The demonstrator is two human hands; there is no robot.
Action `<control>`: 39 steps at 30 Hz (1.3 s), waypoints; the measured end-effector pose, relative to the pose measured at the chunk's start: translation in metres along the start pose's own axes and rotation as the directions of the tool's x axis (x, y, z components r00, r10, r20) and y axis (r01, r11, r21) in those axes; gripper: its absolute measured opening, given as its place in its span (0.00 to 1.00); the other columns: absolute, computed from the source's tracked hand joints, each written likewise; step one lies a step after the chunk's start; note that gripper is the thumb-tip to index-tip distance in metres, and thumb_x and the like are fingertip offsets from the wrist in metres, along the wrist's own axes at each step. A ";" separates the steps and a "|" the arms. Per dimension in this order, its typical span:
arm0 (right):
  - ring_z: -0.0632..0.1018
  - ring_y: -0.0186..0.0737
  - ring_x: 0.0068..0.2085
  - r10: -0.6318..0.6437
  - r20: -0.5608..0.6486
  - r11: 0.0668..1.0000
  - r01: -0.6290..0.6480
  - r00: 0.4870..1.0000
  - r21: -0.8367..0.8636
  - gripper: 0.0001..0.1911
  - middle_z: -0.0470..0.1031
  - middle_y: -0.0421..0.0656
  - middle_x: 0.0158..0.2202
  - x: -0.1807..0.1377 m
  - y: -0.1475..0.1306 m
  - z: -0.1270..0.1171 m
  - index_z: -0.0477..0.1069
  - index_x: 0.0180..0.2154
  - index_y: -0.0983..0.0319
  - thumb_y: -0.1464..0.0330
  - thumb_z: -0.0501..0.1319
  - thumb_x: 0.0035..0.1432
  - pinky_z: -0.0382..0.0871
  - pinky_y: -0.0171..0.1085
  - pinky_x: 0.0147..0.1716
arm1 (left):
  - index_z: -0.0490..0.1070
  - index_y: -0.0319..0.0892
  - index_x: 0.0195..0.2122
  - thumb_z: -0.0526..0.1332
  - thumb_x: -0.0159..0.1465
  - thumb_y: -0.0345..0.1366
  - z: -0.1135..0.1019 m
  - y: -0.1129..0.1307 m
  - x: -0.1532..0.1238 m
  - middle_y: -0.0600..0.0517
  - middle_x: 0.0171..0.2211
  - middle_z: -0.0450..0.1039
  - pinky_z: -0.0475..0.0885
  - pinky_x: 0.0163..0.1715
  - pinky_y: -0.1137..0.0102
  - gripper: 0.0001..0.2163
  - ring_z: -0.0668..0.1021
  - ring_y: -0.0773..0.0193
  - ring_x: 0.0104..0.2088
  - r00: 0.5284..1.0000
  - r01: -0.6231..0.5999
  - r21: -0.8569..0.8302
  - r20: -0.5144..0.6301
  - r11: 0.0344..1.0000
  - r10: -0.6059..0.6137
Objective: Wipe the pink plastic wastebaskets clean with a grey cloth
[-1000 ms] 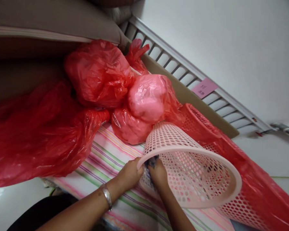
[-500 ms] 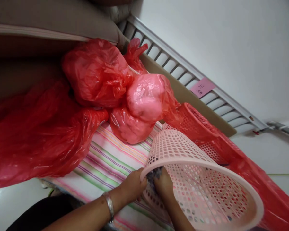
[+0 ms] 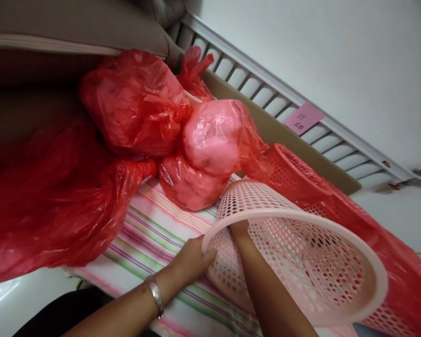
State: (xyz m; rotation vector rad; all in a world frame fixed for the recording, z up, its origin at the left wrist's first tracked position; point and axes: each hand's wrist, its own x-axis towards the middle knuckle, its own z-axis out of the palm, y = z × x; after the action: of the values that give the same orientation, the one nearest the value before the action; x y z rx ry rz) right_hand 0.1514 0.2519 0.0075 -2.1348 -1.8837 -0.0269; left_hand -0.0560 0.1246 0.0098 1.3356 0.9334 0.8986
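A pale pink perforated plastic basket lies on its side on a striped cloth, its wide mouth turned towards me. My left hand is closed on the left part of its rim, thumb on the inner side. A silver bangle circles that wrist. My right hand reaches through the mouth into the basket; the upper rim and wall hide its fingers. Whatever those fingers hold cannot be made out.
Several filled red plastic bags sit behind the basket. A large red bag spreads at left. At right, a basket in red plastic stands by the slatted rail, which carries a pink paper note.
My right hand has moved deeper into the basket. The dark grey, soft-looking material seen at its fingers near the rim is now out of sight. My left hand stays on the rim.
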 end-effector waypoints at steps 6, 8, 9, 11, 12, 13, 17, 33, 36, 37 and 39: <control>0.74 0.47 0.48 0.040 0.018 0.998 -0.039 0.999 -0.058 0.11 0.77 0.48 0.39 -0.012 -0.002 -0.004 0.73 0.34 0.63 0.70 0.52 0.57 0.65 0.40 0.47 | 0.73 0.40 0.35 0.50 0.61 0.33 -0.007 0.004 0.001 0.50 0.28 0.76 0.71 0.35 0.68 0.12 0.77 0.59 0.33 0.996 -0.025 0.128 -0.082 0.991 0.036; 0.74 0.49 0.48 0.045 0.032 0.997 -0.043 0.998 -0.071 0.12 0.76 0.51 0.43 -0.026 -0.005 -0.006 0.73 0.37 0.64 0.70 0.52 0.56 0.64 0.41 0.47 | 0.72 0.40 0.37 0.50 0.61 0.33 -0.002 0.001 0.000 0.50 0.28 0.76 0.70 0.35 0.68 0.11 0.77 0.59 0.34 0.996 -0.036 0.110 -0.076 0.993 0.045; 0.74 0.49 0.48 0.044 0.040 0.996 -0.041 0.998 -0.076 0.13 0.75 0.51 0.44 -0.035 -0.008 -0.007 0.73 0.39 0.64 0.70 0.52 0.56 0.65 0.41 0.47 | 0.72 0.40 0.37 0.50 0.61 0.32 0.001 -0.001 -0.001 0.50 0.29 0.76 0.70 0.35 0.68 0.11 0.77 0.59 0.33 0.996 -0.045 0.102 -0.073 0.994 0.053; 0.74 0.48 0.48 0.040 0.049 0.997 -0.036 0.998 -0.068 0.16 0.74 0.51 0.46 -0.056 -0.013 -0.010 0.71 0.43 0.64 0.69 0.52 0.55 0.66 0.39 0.45 | 0.71 0.40 0.39 0.50 0.61 0.32 0.006 -0.003 -0.001 0.50 0.30 0.76 0.70 0.35 0.68 0.11 0.77 0.60 0.33 0.995 -0.059 0.083 -0.074 0.995 0.065; 0.74 0.47 0.47 0.040 0.046 0.998 -0.037 0.998 -0.055 0.17 0.74 0.51 0.45 -0.067 -0.016 -0.011 0.69 0.45 0.64 0.69 0.53 0.54 0.66 0.38 0.44 | 0.71 0.39 0.40 0.50 0.61 0.32 0.007 -0.004 -0.001 0.50 0.30 0.76 0.70 0.35 0.68 0.12 0.77 0.60 0.33 0.995 -0.061 0.075 -0.078 0.995 0.067; 0.74 0.46 0.46 0.035 0.042 0.999 -0.033 0.999 -0.040 0.18 0.74 0.50 0.44 -0.079 -0.018 -0.014 0.68 0.46 0.64 0.68 0.54 0.53 0.66 0.38 0.43 | 0.71 0.39 0.41 0.51 0.61 0.32 0.008 -0.004 -0.001 0.50 0.31 0.75 0.70 0.35 0.67 0.12 0.77 0.60 0.33 0.994 -0.064 0.067 -0.085 0.996 0.070; 0.74 0.44 0.40 -0.109 0.067 0.993 0.112 0.992 -0.037 0.15 0.72 0.48 0.37 -0.124 -0.018 -0.027 0.68 0.41 0.64 0.71 0.54 0.49 0.66 0.37 0.39 | 0.70 0.39 0.44 0.51 0.62 0.36 0.006 -0.004 -0.005 0.49 0.33 0.76 0.71 0.32 0.69 0.13 0.76 0.62 0.29 0.997 -0.062 -0.005 -0.056 0.998 0.061; 0.74 0.48 0.43 -0.038 0.077 0.999 0.039 0.996 -0.014 0.15 0.74 0.49 0.41 -0.092 -0.011 -0.021 0.70 0.43 0.63 0.68 0.54 0.53 0.66 0.41 0.40 | 0.68 0.41 0.49 0.53 0.63 0.45 0.005 -0.002 -0.007 0.49 0.31 0.76 0.73 0.31 0.66 0.18 0.77 0.59 0.29 0.999 -0.032 -0.091 -0.023 0.995 0.030; 0.74 0.49 0.44 0.033 0.031 0.999 -0.034 0.999 0.034 0.13 0.75 0.49 0.41 -0.057 -0.012 -0.010 0.72 0.41 0.63 0.67 0.54 0.57 0.66 0.42 0.40 | 0.67 0.41 0.49 0.52 0.63 0.48 0.007 -0.008 -0.009 0.52 0.26 0.73 0.67 0.15 0.72 0.19 0.71 0.66 0.16 0.998 0.038 -0.157 0.046 0.987 -0.031; 0.74 0.47 0.45 0.031 0.021 0.998 -0.032 0.999 0.055 0.13 0.74 0.49 0.43 -0.047 -0.011 -0.006 0.72 0.42 0.62 0.66 0.54 0.58 0.66 0.42 0.41 | 0.67 0.41 0.48 0.52 0.63 0.48 0.009 -0.010 -0.010 0.52 0.26 0.72 0.65 0.12 0.73 0.19 0.70 0.67 0.14 0.997 0.050 -0.179 0.061 0.983 -0.040; 0.73 0.44 0.46 0.005 0.011 0.995 -0.006 1.000 0.101 0.14 0.72 0.48 0.46 -0.032 -0.008 -0.001 0.70 0.45 0.62 0.63 0.55 0.61 0.67 0.44 0.44 | 0.66 0.42 0.49 0.52 0.63 0.49 0.014 -0.013 -0.011 0.52 0.27 0.72 0.64 0.11 0.74 0.20 0.68 0.69 0.14 0.996 0.064 -0.209 0.081 0.976 -0.048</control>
State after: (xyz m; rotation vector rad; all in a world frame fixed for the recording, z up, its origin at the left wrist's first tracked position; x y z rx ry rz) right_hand 0.1395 0.2214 0.0033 -2.0773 -1.8438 0.0790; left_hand -0.0470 0.1084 -0.0030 1.1479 0.7900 0.8729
